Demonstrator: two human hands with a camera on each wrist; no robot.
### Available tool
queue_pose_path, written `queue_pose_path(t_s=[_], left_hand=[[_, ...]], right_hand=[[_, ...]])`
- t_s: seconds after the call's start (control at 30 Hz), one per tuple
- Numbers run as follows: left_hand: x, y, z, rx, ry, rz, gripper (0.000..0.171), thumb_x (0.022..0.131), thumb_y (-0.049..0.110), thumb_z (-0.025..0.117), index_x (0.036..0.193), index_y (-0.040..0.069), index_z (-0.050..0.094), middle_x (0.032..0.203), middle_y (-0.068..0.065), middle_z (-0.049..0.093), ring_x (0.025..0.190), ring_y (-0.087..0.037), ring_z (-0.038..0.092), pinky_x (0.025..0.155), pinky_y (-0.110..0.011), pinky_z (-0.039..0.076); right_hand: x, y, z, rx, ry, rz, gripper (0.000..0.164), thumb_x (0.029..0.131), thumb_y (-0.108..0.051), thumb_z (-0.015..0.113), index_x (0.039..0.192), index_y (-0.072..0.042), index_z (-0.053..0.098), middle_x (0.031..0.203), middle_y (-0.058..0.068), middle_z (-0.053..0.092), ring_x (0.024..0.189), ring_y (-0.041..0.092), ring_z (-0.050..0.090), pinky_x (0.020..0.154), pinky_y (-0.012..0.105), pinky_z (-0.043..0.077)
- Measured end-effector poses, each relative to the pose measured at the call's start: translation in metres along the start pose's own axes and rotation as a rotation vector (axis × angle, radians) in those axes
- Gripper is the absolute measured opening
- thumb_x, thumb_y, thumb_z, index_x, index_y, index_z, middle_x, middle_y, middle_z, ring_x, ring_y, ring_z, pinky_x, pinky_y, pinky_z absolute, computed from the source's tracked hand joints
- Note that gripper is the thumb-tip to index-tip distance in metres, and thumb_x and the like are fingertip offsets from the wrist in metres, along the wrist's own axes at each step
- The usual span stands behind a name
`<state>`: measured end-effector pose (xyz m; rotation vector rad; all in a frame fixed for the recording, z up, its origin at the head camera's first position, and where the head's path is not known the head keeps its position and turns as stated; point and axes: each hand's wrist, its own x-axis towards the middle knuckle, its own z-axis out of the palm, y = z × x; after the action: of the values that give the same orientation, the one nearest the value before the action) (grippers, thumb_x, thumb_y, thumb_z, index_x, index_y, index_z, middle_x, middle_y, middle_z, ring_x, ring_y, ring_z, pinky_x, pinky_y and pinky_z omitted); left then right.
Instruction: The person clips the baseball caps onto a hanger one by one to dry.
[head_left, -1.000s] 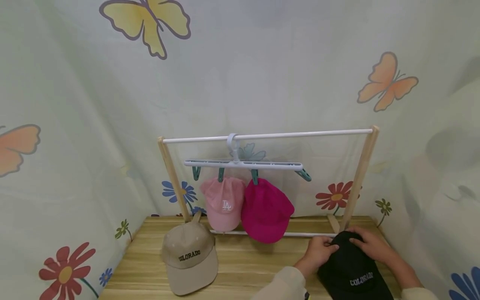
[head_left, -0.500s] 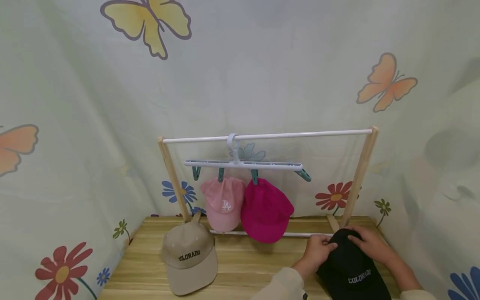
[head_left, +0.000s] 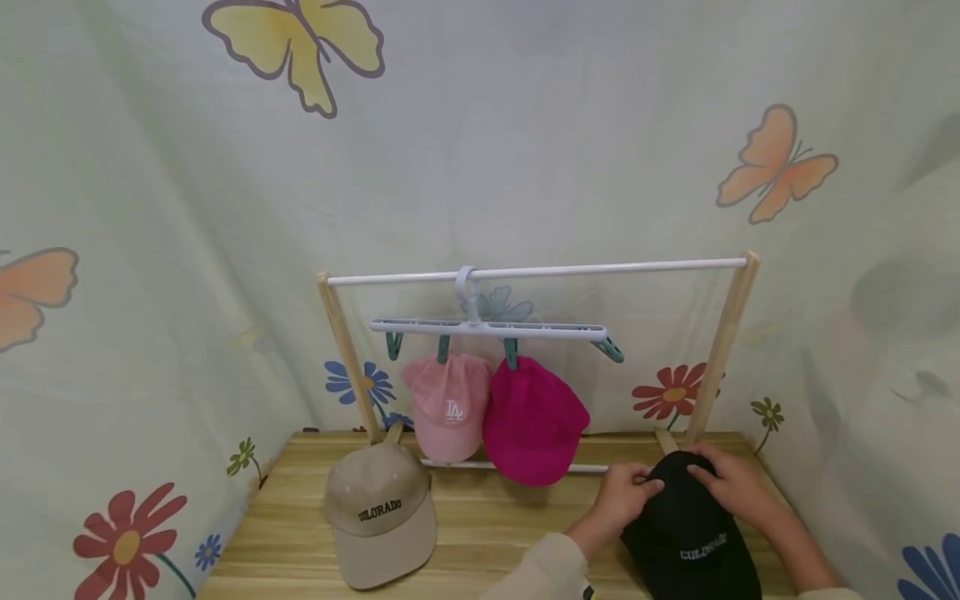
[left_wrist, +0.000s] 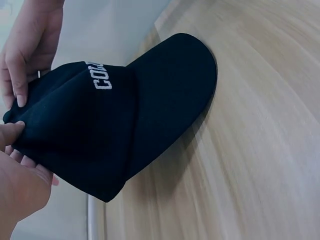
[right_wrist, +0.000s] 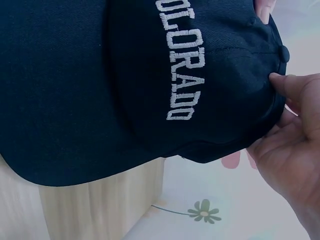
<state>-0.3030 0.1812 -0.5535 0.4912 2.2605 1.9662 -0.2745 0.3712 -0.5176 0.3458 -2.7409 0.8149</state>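
Both hands hold a black baseball cap (head_left: 686, 517) with white COLORADO lettering at the right front of the table. My left hand (head_left: 624, 498) pinches the left side of its crown, thumb on the outer face. On the other side of the crown, my right hand (head_left: 738, 487) pinches with the thumb in front and fingers behind. In the left wrist view the brim of the black cap (left_wrist: 172, 82) angles down close over the wood. The right wrist view shows the lettered front of the black cap (right_wrist: 235, 75) and the right thumb near its top button.
A white rack rail (head_left: 637, 267) on wooden posts carries a clip hanger (head_left: 540, 332). Two of its green clips hold a light pink cap (head_left: 450, 412) and a magenta cap (head_left: 534, 425). A beige cap (head_left: 378, 508) rests on the wooden table (head_left: 495, 550) at left.
Both hands have moved slightly left and up in the head view, bringing the black cap along. The hanging caps and the beige cap stay in place.
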Motion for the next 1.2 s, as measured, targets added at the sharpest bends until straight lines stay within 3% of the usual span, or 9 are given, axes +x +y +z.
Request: queue_pose_path(t_s=[0.2,0.3,0.47,0.7,0.87,0.97,1.1,1.2], left_hand=[[-0.001,0.001,-0.010,0.007,-0.015,-0.006,0.006,0.091,0.006,0.075,0.087,0.001,0.076,0.082,0.000,0.076,0.070,0.001,0.063,0.065,-0.017,0.051],[0.000,0.001,-0.017,0.017,-0.022,0.022,0.005,0.091,0.005,0.075,0.091,0.001,0.076,0.084,-0.002,0.077,0.073,0.001,0.065,0.066,-0.017,0.052],[0.002,0.006,-0.031,0.055,-0.041,0.050,0.008,0.091,0.009,0.075,0.097,0.004,0.078,0.088,0.001,0.076,0.076,0.000,0.066,0.067,-0.017,0.052],[-0.002,0.019,-0.050,0.123,-0.086,0.037,0.011,0.094,0.017,0.074,0.102,0.012,0.079,0.091,0.007,0.076,0.078,0.000,0.066,0.070,-0.019,0.053],[-0.010,0.031,-0.065,0.151,-0.108,0.092,0.011,0.094,0.016,0.074,0.102,0.009,0.079,0.093,0.005,0.076,0.079,0.001,0.066,0.070,-0.018,0.052],[-0.012,0.036,-0.073,0.171,-0.120,0.122,0.012,0.094,0.014,0.074,0.102,0.008,0.079,0.094,0.003,0.077,0.080,0.001,0.066,0.070,-0.017,0.052],[-0.010,0.042,-0.080,0.201,-0.139,0.147,0.014,0.094,0.014,0.074,0.105,0.007,0.079,0.098,0.003,0.077,0.084,0.001,0.066,0.072,-0.017,0.052],[-0.008,0.046,-0.085,0.229,-0.154,0.154,0.016,0.094,0.016,0.073,0.107,0.008,0.079,0.100,0.004,0.077,0.085,0.003,0.066,0.073,-0.016,0.052]], right_hand=[[0.002,-0.007,0.001,0.048,-0.023,0.021,0.021,0.097,-0.003,0.065,0.116,0.006,0.063,0.110,0.023,0.069,0.102,0.043,0.066,0.082,0.056,0.054],[0.004,-0.013,-0.002,0.099,-0.048,0.040,0.026,0.100,-0.008,0.062,0.121,0.008,0.062,0.115,0.027,0.067,0.107,0.047,0.063,0.085,0.060,0.052],[0.008,-0.024,-0.011,0.206,-0.111,0.076,0.034,0.104,-0.015,0.059,0.129,0.007,0.060,0.125,0.027,0.064,0.115,0.046,0.060,0.089,0.056,0.052],[0.009,-0.034,-0.021,0.431,-0.230,0.157,0.041,0.106,-0.024,0.055,0.135,0.004,0.055,0.134,0.024,0.059,0.117,0.027,0.057,0.088,0.038,0.052],[0.009,-0.042,-0.020,0.499,-0.242,0.153,0.043,0.106,-0.024,0.055,0.137,0.006,0.053,0.135,0.025,0.056,0.114,0.015,0.057,0.087,0.032,0.052],[0.010,-0.049,-0.021,0.513,-0.233,0.147,0.043,0.106,-0.023,0.056,0.137,0.007,0.053,0.134,0.025,0.057,0.112,0.014,0.058,0.087,0.031,0.053],[0.012,-0.057,-0.021,0.449,-0.182,0.161,0.045,0.105,-0.024,0.057,0.137,0.007,0.055,0.133,0.026,0.059,0.117,0.031,0.059,0.089,0.040,0.054],[0.012,-0.062,-0.021,0.378,-0.131,0.170,0.045,0.104,-0.027,0.060,0.136,0.005,0.058,0.133,0.025,0.061,0.119,0.036,0.058,0.090,0.045,0.053]])
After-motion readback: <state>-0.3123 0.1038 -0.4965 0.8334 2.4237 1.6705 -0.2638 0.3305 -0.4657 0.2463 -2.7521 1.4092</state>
